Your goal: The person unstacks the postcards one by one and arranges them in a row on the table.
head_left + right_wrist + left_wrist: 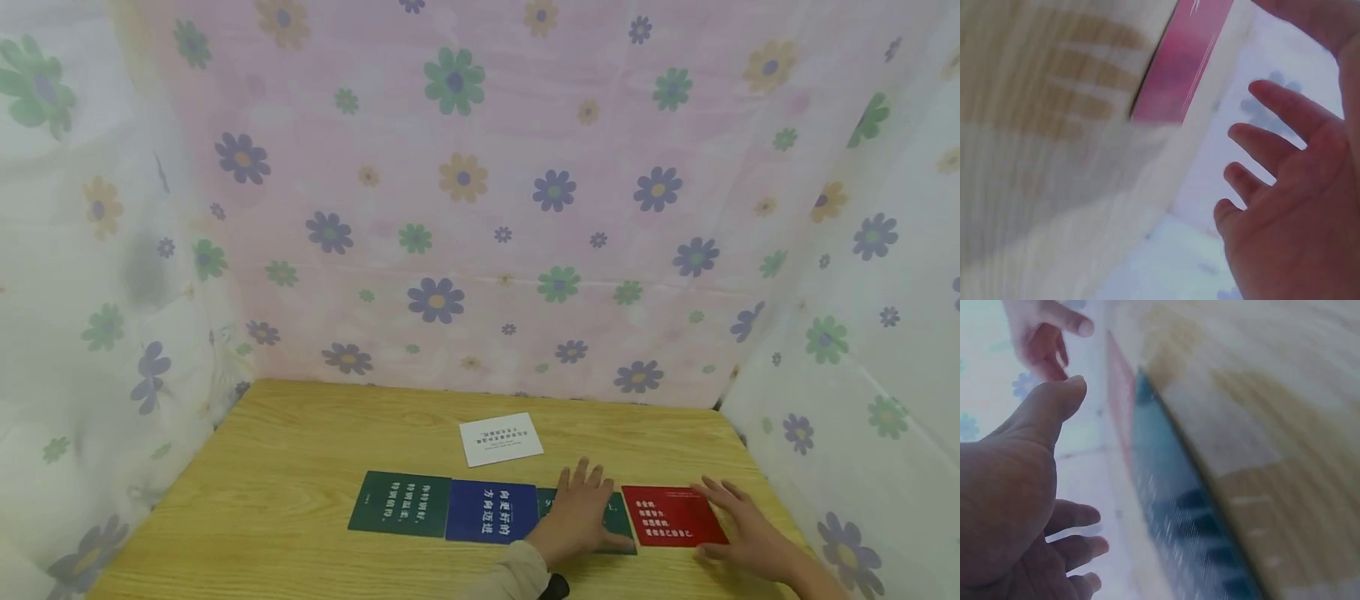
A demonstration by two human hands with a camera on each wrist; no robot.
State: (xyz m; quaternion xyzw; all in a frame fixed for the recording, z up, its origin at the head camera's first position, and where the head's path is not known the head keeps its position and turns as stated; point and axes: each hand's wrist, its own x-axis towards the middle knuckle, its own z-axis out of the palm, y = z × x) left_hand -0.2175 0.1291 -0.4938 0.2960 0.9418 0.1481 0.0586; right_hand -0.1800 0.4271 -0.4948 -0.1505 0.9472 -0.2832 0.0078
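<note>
Spread above a dark green card (621,510), my left hand (573,518) covers much of it in the head view. The left wrist view shows a gap between this hand (1016,494) and the card (1163,469). My right hand (753,533) hovers at the right edge of a red card (663,515), fingers spread and holding nothing. In the right wrist view its fingers are apart from the red card (1179,69). A blue card (483,500) and another green card (375,502) continue the row leftward, all with white lettering.
A white card (501,440) with dark print lies behind the row, slightly turned. The wooden table (300,442) meets a flowered cloth (487,250) at the back and both sides. A small black object (555,587) shows beside the left sleeve (517,575).
</note>
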